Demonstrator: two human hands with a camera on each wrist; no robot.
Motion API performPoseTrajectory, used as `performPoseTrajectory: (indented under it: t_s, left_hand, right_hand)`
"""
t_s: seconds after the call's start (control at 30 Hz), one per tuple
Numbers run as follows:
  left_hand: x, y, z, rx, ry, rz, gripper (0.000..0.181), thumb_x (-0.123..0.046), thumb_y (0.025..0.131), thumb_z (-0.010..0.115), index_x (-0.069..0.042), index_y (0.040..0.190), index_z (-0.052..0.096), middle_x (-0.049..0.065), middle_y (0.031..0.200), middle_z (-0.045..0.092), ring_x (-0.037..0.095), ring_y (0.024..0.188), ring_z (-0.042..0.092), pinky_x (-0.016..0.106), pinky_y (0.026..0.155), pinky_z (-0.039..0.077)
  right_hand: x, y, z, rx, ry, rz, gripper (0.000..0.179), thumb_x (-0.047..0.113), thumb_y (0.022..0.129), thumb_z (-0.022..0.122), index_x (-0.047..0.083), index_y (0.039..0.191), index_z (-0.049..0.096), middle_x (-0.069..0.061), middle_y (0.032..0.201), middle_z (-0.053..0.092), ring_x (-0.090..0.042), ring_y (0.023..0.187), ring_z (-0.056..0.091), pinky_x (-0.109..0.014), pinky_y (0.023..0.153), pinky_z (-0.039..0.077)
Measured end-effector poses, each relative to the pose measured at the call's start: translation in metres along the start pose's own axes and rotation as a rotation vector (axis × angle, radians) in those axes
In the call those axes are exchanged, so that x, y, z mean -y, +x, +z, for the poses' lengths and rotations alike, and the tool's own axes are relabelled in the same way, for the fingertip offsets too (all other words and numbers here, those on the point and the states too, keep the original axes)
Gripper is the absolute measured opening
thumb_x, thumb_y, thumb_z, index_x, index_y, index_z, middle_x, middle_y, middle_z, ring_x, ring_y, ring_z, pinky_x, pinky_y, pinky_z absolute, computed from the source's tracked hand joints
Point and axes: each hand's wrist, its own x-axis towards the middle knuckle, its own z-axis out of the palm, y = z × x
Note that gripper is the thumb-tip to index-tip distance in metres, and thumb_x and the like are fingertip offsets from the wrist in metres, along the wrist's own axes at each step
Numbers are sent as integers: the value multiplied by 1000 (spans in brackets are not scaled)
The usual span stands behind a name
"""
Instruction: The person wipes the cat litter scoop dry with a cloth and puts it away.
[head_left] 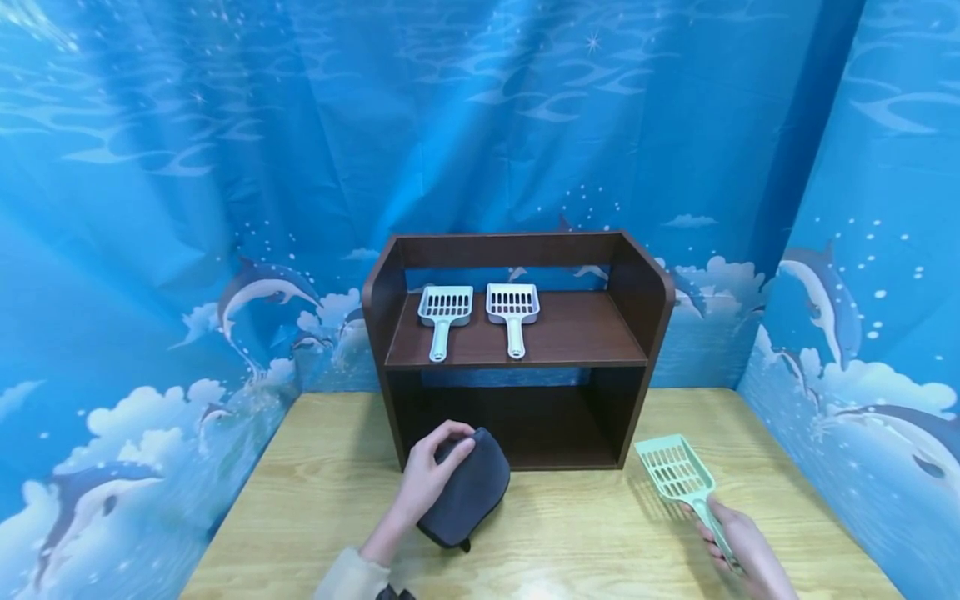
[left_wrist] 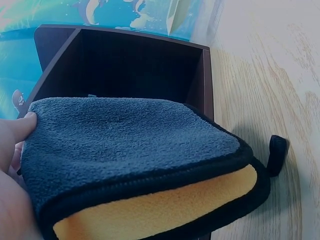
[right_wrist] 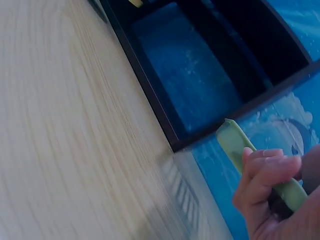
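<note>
My left hand [head_left: 431,477] pinches a folded cloth [head_left: 474,492] by its upper left edge, in front of the shelf's lower compartment. In the left wrist view the cloth [left_wrist: 135,145] is dark grey plush outside and yellow inside, with black edging and a small black hanging loop [left_wrist: 277,155]. At the right, my right hand [head_left: 738,542] grips the handle of a light green slotted litter scoop [head_left: 678,471], held above the table with its head pointing toward the shelf. The right wrist view shows this scoop [right_wrist: 237,142] edge-on, with fingers curled round its handle.
A dark brown two-tier shelf [head_left: 630,333] stands at the back of the wooden table [head_left: 300,517]. On its upper board lie a pale blue-green scoop [head_left: 442,312] and a whitish scoop [head_left: 513,308], handles forward. Blue ocean-print curtains [head_left: 300,167] hang behind and at both sides.
</note>
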Motion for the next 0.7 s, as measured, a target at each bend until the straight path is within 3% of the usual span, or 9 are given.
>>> performPoseTrajectory:
  t_s: [0.13,0.27,0.53,0.7]
  left_hand:
    - [-14,-2,0,-10,25,5,12,-6,94,71,-10,105,73,1,100,73,13,91,62,30,88,50]
    - [-32,-5,-2,-6,22,21,11,-5,94,69,-7,104,72,4,99,73,13,90,62,31,87,50]
    - [-8,1,4,-14,20,-9,12,-8,94,71,-13,105,73,-1,101,73,14,93,62,29,90,49]
    - [1,3,5,-33,25,39,10,-16,94,73,-20,104,74,-7,100,73,13,93,64,27,88,49]
  right_hand:
    - [2,-6,12,42,29,-9,51,37,112,23,5,117,62,5,72,51,-4,52,42,-19,46,35]
    - [3,-8,28,77,17,-29,54,39,112,25,1,124,60,5,72,50,-3,52,41,-18,46,34]
    - [9,-10,60,143,-31,-91,58,42,111,26,-6,125,56,6,73,47,-3,52,39,-17,46,32]
    - [16,-9,79,148,-34,-119,58,45,110,30,-5,121,58,5,72,48,-3,52,39,-17,45,31]
